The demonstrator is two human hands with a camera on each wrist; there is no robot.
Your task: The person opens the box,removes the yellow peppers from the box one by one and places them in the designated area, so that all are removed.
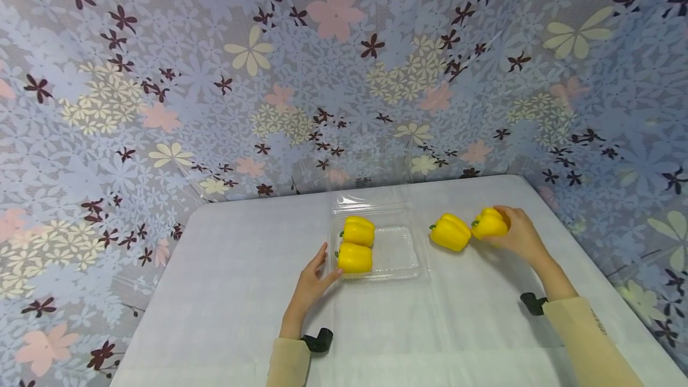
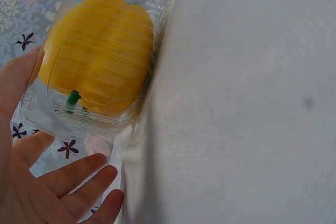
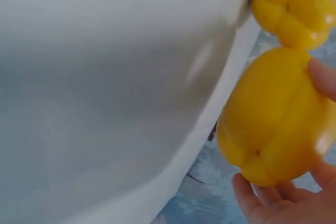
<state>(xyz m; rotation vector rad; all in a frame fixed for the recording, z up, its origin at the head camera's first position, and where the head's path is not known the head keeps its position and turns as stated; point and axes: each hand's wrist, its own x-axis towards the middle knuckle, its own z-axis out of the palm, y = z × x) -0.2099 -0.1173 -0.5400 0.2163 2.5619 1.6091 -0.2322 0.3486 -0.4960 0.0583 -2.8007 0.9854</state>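
Note:
My right hand (image 1: 518, 236) grips a yellow bell pepper (image 1: 490, 223) at the right side of the table, its fingers curled round the far end. Close beside it lies another yellow bell pepper (image 1: 450, 232) with a green stem. A clear plastic clamshell box (image 1: 396, 251) stands lid up in the middle, two yellow peppers (image 1: 358, 231) one behind the other in its left half. At the box's left front corner is my left hand (image 1: 309, 285), thumb against the wall and fingers loosely spread. Through that wall, the left wrist view shows the front pepper (image 2: 100, 51).
A white cloth (image 1: 231, 297) covers the table. Behind it hangs a flower-patterned backdrop (image 1: 290, 76), close to the raised transparent lid (image 1: 371, 163). Dark wrist-worn devices (image 1: 318, 341) sit at both cuffs.

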